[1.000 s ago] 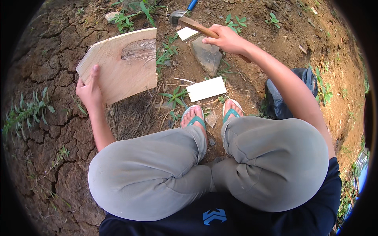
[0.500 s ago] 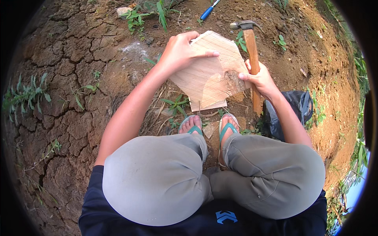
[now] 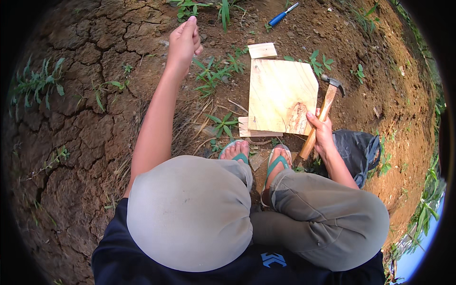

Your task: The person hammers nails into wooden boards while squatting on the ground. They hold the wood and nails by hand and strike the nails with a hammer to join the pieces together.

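Note:
In my right hand (image 3: 321, 130) is a claw hammer (image 3: 326, 103), gripped by its wooden handle with the head pointing away from me. That hand's thumb rests at the right edge of a pale wooden board (image 3: 280, 92), which has a cut corner and a dark knot at its lower right. Short wood pieces show past the board's far edge (image 3: 262, 50) and near edge (image 3: 260, 133); how they join it is hidden. Off to the board's left, my left hand (image 3: 184, 46) is raised and apart from it, fingers curled and thumb up. Anything inside those fingers is hidden.
A blue-handled tool (image 3: 278, 18) with a metal shaft lies beyond the board. A black plastic bag (image 3: 356, 151) sits by my right forearm. Small green plants (image 3: 223, 124) grow around the board. Cracked dry soil (image 3: 80, 137) stretches to the left, and my sandalled feet (image 3: 235, 151) are close to the board.
My left hand has let go of the board and moved left and away. The board has turned and now appears lower, face up. The hammer in my right hand has tilted to the right.

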`<state>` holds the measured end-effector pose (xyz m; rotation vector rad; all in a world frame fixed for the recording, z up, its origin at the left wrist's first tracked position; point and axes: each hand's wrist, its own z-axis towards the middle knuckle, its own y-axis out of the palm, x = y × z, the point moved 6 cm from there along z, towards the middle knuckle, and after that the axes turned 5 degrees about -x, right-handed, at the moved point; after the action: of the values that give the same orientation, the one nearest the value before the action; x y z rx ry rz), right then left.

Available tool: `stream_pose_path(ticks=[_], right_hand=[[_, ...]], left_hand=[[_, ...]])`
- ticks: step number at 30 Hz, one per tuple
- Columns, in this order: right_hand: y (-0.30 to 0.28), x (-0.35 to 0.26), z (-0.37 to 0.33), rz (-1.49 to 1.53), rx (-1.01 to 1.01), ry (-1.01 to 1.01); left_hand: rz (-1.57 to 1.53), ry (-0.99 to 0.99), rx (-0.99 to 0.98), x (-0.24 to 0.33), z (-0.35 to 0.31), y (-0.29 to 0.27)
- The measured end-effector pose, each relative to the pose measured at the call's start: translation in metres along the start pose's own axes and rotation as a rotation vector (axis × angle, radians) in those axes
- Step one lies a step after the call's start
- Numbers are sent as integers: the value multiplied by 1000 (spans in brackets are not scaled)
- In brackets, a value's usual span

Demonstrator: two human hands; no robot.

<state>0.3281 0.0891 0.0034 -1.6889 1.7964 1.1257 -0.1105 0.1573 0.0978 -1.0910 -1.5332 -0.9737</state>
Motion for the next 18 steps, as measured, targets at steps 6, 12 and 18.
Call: stream_pose_path(ticks=[6, 12, 18], right_hand=[[-5, 5, 17, 32, 35, 2], [-4, 19, 13, 34, 98, -46], [12, 11, -16, -70, 132, 34]], left_hand=[[331, -332, -165, -71, -60, 51], [315, -363, -285, -127, -102, 87], [231, -393, -282, -140, -101, 89]])
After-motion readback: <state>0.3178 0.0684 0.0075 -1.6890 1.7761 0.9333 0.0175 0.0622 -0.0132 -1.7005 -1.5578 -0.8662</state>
